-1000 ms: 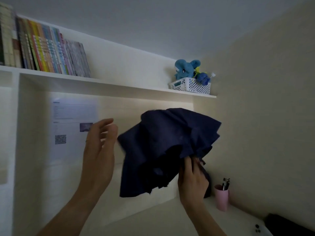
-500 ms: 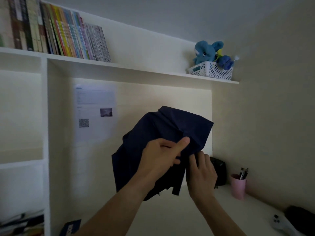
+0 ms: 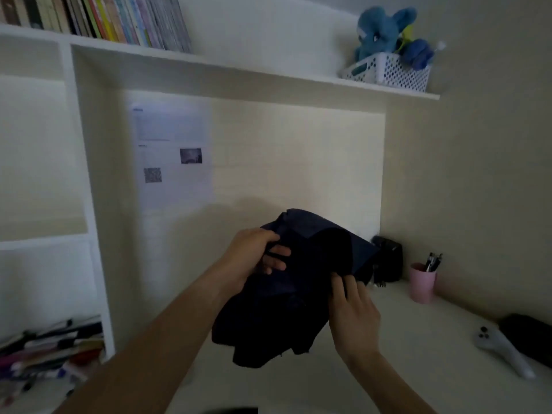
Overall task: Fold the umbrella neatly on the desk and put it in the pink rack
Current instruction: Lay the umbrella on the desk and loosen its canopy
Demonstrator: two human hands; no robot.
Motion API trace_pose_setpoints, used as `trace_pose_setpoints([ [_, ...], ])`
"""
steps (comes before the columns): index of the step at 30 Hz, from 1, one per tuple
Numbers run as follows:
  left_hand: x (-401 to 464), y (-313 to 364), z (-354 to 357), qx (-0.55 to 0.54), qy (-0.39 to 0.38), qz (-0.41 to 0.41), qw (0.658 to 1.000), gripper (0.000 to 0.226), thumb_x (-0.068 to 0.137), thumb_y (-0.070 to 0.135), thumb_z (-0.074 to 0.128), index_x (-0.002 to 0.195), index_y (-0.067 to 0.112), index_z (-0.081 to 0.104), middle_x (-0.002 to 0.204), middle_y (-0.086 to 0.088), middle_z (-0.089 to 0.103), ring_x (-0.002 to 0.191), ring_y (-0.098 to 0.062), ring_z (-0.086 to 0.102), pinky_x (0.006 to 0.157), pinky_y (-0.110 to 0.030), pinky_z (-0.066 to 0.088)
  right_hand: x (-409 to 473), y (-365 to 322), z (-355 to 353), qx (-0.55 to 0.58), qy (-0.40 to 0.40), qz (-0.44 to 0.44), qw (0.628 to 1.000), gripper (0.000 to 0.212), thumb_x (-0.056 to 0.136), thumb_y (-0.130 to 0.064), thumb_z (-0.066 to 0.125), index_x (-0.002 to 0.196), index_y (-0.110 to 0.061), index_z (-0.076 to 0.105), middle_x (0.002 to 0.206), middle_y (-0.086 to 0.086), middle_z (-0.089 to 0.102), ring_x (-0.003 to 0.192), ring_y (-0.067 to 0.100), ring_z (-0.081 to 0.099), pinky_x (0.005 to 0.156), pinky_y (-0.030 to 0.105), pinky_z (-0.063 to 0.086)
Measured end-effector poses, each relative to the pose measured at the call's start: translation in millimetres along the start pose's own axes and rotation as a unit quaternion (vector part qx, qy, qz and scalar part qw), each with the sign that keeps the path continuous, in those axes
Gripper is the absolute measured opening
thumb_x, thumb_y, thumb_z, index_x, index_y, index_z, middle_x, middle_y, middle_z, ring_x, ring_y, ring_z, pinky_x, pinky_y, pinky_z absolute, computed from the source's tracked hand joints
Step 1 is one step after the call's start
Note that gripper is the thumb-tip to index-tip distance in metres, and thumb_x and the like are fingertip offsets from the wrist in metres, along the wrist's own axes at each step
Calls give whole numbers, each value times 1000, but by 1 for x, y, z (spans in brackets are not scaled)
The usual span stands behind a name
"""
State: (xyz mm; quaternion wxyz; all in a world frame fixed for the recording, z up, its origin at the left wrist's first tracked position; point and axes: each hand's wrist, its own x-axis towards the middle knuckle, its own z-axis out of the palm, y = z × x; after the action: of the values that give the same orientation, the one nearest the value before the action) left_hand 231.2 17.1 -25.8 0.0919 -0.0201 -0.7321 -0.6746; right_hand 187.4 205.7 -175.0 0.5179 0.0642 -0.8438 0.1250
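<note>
A dark navy umbrella (image 3: 301, 288), its canopy bunched and loose, hangs above the white desk (image 3: 418, 363) in the middle of the view. My left hand (image 3: 257, 255) grips the fabric at its upper left, fingers curled into the folds. On the umbrella's right side, my right hand (image 3: 352, 315) pinches the cloth with its fingertips. The shaft and handle are hidden inside the fabric. No pink rack is visible; only a pink cup (image 3: 421, 282) with pens stands at the back right.
A black box (image 3: 388, 261) sits behind the umbrella by the wall. A white controller (image 3: 498, 348) and a dark case (image 3: 528, 336) lie at the right. Pens and books (image 3: 47, 348) fill the left cubby. Overhead, a shelf carries books (image 3: 104, 16) and a white basket (image 3: 388, 71) with a blue plush.
The umbrella has come down lower toward the desk. My left hand, free a second ago, now grips the canopy, which is gathered tighter. The view has tilted downward.
</note>
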Motion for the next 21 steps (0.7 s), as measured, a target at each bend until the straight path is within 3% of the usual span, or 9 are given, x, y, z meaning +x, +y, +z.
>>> trace_pose_setpoints([
  [3, 20, -50, -5, 106, 3, -28, 994, 15, 97, 16, 63, 91, 4, 70, 73, -7, 68, 46, -13, 49, 40, -21, 30, -45, -12, 25, -15, -127, 50, 991, 51, 60, 0, 82, 109, -2, 68, 91, 15, 64, 75, 34, 62, 45, 37, 48],
  [7, 29, -103, -13, 204, 1, -80, 976, 25, 93, 17, 71, 70, 7, 66, 55, -1, 56, 45, -11, 44, 40, -19, 27, -96, -23, 56, -14, -287, 111, 951, 45, 57, 4, 87, 98, -1, 67, 82, 16, 63, 68, 31, 61, 41, 35, 47],
  [11, 40, -130, -27, 207, 8, -134, 969, 17, 88, 16, 76, 81, 0, 72, 59, -3, 53, 46, -12, 43, 42, -20, 27, -121, -29, 59, 1, -411, 77, 909, 47, 47, -4, 94, 86, 1, 69, 74, 18, 61, 58, 31, 60, 43, 35, 49],
  [13, 48, -134, -33, 187, 21, -145, 971, 22, 87, 16, 77, 96, -4, 75, 72, -6, 61, 50, -13, 44, 45, -23, 31, -100, -31, 42, -16, -420, 45, 906, 37, 63, -30, 89, 82, -8, 65, 77, 11, 62, 68, 30, 62, 60, 39, 52],
  [15, 56, -131, -37, 170, 28, -145, 974, 20, 88, 18, 77, 100, 2, 76, 81, -5, 66, 52, -13, 48, 49, -26, 35, -57, -33, 31, -37, -396, 18, 917, 36, 85, -54, 63, 90, -19, 59, 89, 2, 61, 85, 23, 61, 77, 36, 47],
  [18, 65, -120, -30, 143, 8, -127, 981, 17, 88, 20, 77, 99, 6, 76, 85, -5, 70, 53, -12, 50, 51, -28, 38, 13, -47, 38, 59, -314, 43, 946, 53, 82, -69, 58, 101, -20, 55, 92, -2, 62, 85, 21, 62, 70, 32, 48],
  [21, 69, -104, -15, 134, -19, -92, 986, 17, 87, 24, 78, 95, 8, 78, 84, -7, 73, 56, -11, 54, 53, -28, 40, 46, -70, 66, 103, -326, 61, 938, 52, 80, -64, 65, 99, -17, 55, 92, 2, 64, 86, 24, 64, 67, 32, 47],
])
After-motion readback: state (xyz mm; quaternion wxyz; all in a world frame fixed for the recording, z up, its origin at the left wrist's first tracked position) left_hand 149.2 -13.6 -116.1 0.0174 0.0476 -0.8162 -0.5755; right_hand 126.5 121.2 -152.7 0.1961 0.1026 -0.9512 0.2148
